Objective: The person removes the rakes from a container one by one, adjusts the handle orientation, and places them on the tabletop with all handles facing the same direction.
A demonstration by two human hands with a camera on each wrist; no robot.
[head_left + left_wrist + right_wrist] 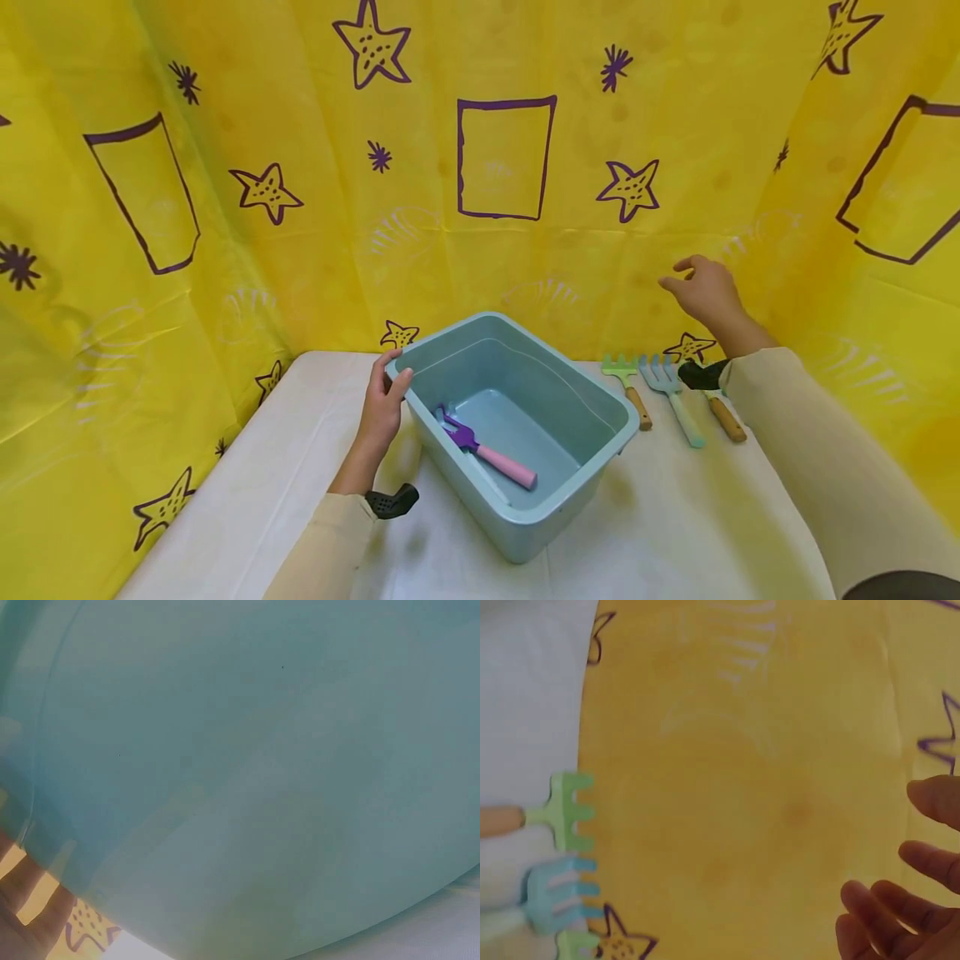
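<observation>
In the head view, a blue-green plastic bin (525, 517) stands at an angle on the white-covered table. My left hand (381, 408) grips its far-left corner, thumb and fingers on either side. The left wrist view is mostly filled by the bin's wall (247, 750), with a few fingers (49, 911) at the lower left. Inside the bin lies a small garden fork (506, 467) with a purple head and pink handle. My right hand (705, 292) is raised at the right, holding nothing, its fingers loosely bent and spread in the right wrist view.
Right of the bin lie a green rake (621, 371) with a wooden handle, a pale blue fork (675, 400), and another wooden-handled tool (726, 417), its head partly hidden by the right wrist camera. A yellow curtain (495, 267) with purple drawings surrounds the table (300, 467).
</observation>
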